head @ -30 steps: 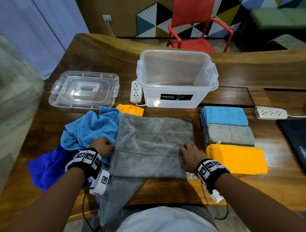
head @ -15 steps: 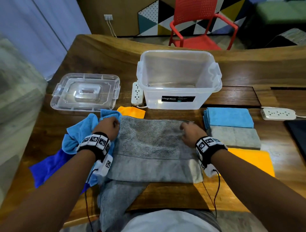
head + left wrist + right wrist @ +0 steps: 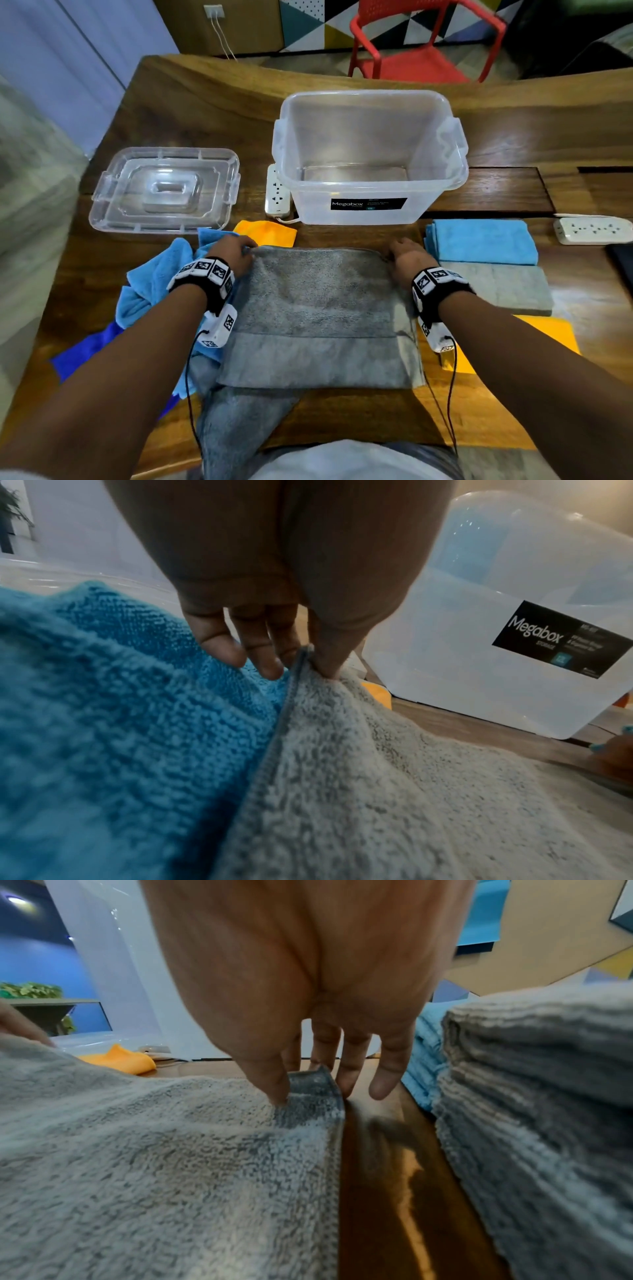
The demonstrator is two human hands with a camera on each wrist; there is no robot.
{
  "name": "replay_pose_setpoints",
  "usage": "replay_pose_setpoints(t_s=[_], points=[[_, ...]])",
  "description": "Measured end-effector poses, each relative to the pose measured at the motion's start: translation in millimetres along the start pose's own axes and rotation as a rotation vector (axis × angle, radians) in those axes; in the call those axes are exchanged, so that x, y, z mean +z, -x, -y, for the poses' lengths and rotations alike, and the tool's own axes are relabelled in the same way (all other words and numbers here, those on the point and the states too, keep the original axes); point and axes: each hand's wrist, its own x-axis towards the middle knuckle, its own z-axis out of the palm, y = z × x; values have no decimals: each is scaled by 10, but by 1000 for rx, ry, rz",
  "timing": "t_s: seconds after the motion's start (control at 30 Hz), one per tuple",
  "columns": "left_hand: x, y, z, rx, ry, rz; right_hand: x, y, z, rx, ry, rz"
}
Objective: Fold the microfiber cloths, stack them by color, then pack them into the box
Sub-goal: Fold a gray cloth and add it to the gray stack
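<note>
A grey cloth (image 3: 318, 315) lies spread on the wooden table in front of me, its near end hanging over the edge. My left hand (image 3: 236, 253) pinches its far left corner (image 3: 301, 656) between thumb and finger. My right hand (image 3: 404, 255) pinches the far right corner (image 3: 311, 1085). The clear Megabox box (image 3: 370, 154) stands open and empty just beyond the cloth. To the right lie folded stacks: light blue (image 3: 483, 241), grey (image 3: 496, 287) and orange (image 3: 548, 335).
The box lid (image 3: 164, 188) rests at the far left. Crumpled light blue (image 3: 154, 277) and dark blue (image 3: 85, 349) cloths lie left of the grey one, an orange cloth (image 3: 267, 233) behind it. Power strips sit beside the box (image 3: 275, 192) and at the right edge (image 3: 592, 230).
Both hands have slid from the cloth's near fold line to its far corners and taken hold of them. The head view has tilted down and closer.
</note>
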Motion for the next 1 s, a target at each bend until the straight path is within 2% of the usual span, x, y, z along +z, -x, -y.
replay_pose_setpoints(t_s=[0.2,0.3,0.37,0.5,0.67,0.83,1.0], points=[[-124,156,-3,120,99,-144,-109,189,-44,-40,-83,-162],[-169,295,59,254,119,-162,-148,342,-73,-84,-32,-208],[-151,419,118,320,101,-154,-135,480,-79,-99,5,-181],[-54,686,257,287,66,-99,-11,713,-75,-107,50,-68],[124,892,466,298,118,-98,103,942,-18,-60,85,73],[237,974,570,313,158,-111,140,1093,30,-69,146,111],[307,978,668,310,66,-91,176,1137,19,-41,157,114]])
